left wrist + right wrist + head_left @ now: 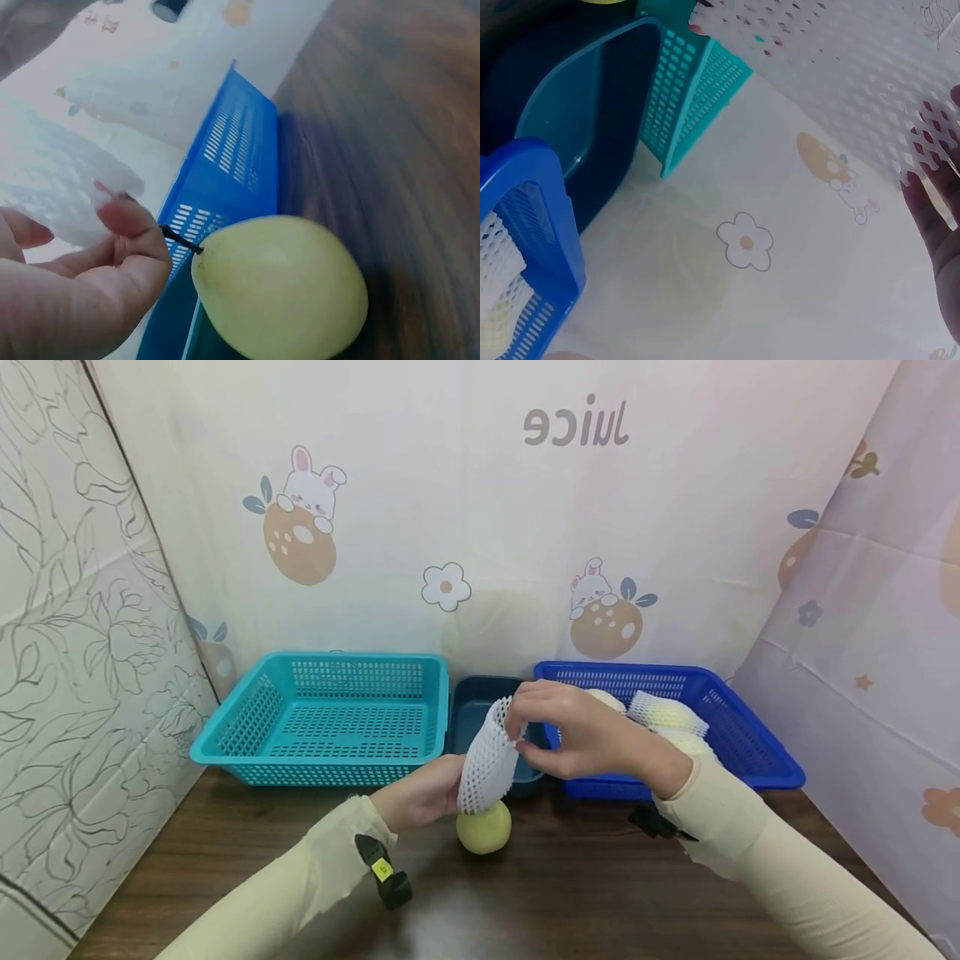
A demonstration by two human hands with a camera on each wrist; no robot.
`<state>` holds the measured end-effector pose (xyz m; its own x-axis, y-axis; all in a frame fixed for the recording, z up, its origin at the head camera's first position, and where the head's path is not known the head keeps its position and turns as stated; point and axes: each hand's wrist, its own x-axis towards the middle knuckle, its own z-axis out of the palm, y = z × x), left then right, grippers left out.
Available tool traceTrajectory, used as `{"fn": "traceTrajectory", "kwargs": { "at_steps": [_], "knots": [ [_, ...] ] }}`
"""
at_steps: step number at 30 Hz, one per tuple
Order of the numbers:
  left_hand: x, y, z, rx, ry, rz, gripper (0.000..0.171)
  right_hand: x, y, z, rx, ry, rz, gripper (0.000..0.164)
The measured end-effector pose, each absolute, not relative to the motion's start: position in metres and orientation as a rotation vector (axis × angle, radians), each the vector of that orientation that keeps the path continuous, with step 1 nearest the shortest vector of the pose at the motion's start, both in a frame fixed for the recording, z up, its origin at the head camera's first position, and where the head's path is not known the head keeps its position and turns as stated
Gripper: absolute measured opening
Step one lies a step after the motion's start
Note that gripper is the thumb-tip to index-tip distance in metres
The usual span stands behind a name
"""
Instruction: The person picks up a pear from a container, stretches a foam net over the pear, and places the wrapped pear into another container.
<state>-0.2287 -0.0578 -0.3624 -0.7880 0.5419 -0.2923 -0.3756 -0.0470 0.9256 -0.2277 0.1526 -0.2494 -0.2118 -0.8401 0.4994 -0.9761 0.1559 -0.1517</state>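
Note:
A white foam net sleeve stretches upright between my two hands. My right hand pinches its upper end; in the right wrist view the fingers show at the mesh. My left hand grips the lower end of the sleeve, with thumb and finger curled in the left wrist view. Just below the sleeve's lower opening is a pale yellow pear, bare of netting. Its dark stem points up to the left fingertips; I cannot tell whether they pinch it.
A turquoise basket stands at the back left. Beside it is a dark teal bin, partly behind the sleeve. At the back right, a blue basket contains several net-wrapped fruits. All stand on a dark wooden table against a printed curtain.

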Motion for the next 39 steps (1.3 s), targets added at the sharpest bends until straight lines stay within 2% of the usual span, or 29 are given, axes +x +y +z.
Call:
{"fn": "traceTrajectory", "kwargs": {
  "at_steps": [7,13,16,20,23,31,39],
  "knots": [
    [-0.231,-0.057,-0.362,-0.034,1.356,2.046,0.040,-0.230,0.152,-0.253,1.772,-2.139,0.640,0.022],
    [-0.233,-0.056,-0.362,-0.005,1.375,2.094,0.039,-0.231,0.152,-0.258,1.763,-2.106,0.645,0.021],
    [-0.235,-0.056,-0.362,0.003,1.324,2.170,0.041,-0.230,0.157,-0.262,1.681,-2.077,0.703,0.026],
    [-0.236,-0.057,-0.363,0.037,1.236,2.284,0.046,-0.227,0.164,-0.269,1.429,-1.992,0.890,0.030],
    [-0.237,-0.058,-0.364,0.052,1.184,2.348,0.047,-0.227,0.166,-0.279,1.191,-1.982,1.075,0.026],
    [-0.235,-0.052,-0.362,0.053,1.092,2.437,0.046,-0.224,0.154,-0.311,0.623,-2.296,1.723,0.024],
    [-0.235,-0.045,-0.360,0.124,1.093,2.440,0.048,-0.218,0.133,-0.330,0.110,-2.333,2.490,0.047]
  ]
}}
